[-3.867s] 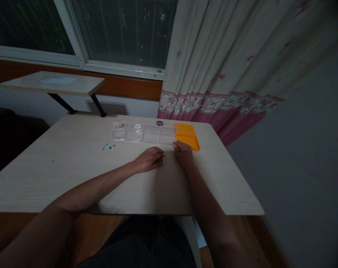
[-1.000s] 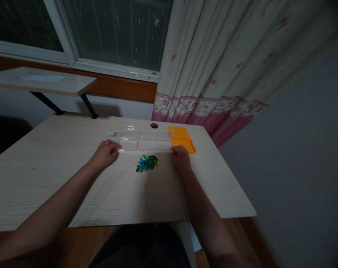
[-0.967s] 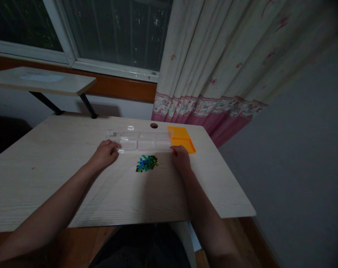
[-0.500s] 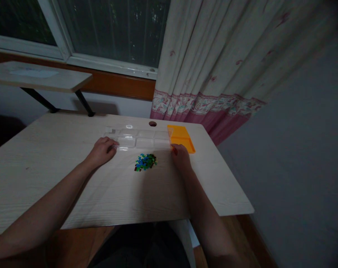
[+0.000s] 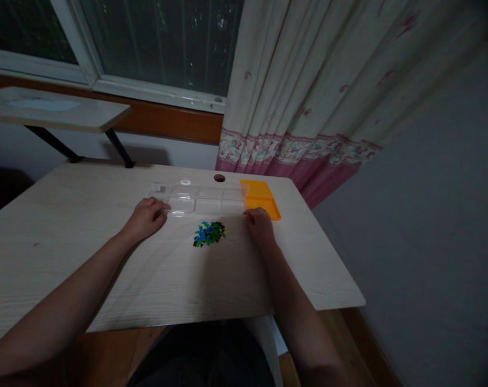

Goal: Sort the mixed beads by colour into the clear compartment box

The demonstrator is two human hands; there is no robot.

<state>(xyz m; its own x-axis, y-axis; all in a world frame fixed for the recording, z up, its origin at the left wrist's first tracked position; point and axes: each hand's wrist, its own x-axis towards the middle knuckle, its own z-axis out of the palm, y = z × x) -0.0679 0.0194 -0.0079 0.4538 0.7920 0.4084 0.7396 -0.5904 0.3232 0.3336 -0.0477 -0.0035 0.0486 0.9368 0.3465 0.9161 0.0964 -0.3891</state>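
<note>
A clear plastic compartment tray (image 5: 209, 205) lies on the desk with its lid raised or a second clear row behind it; which one I cannot tell. My left hand (image 5: 148, 216) is closed on its front left corner, thumb and fingers pinched together. At the front right corner, my right hand (image 5: 260, 223) pinches the tray's edge in the same way. Nearer to me, between both hands, lies a pile of small blue, green and dark red pieces (image 5: 210, 234). An orange tray (image 5: 263, 201) sits just past my right hand, touching or close to the clear one.
The pale wooden desk (image 5: 155, 290) has a round cable hole (image 5: 219, 178) near its back edge. A raised shelf (image 5: 58, 110) on black legs stands at the back left, with paper on it. Behind the desk hang curtains (image 5: 292, 123) beside a window.
The view has shifted very slightly. Both hands keep their hold at the corners of the clear tray, and the pile and orange tray stay where they were.
</note>
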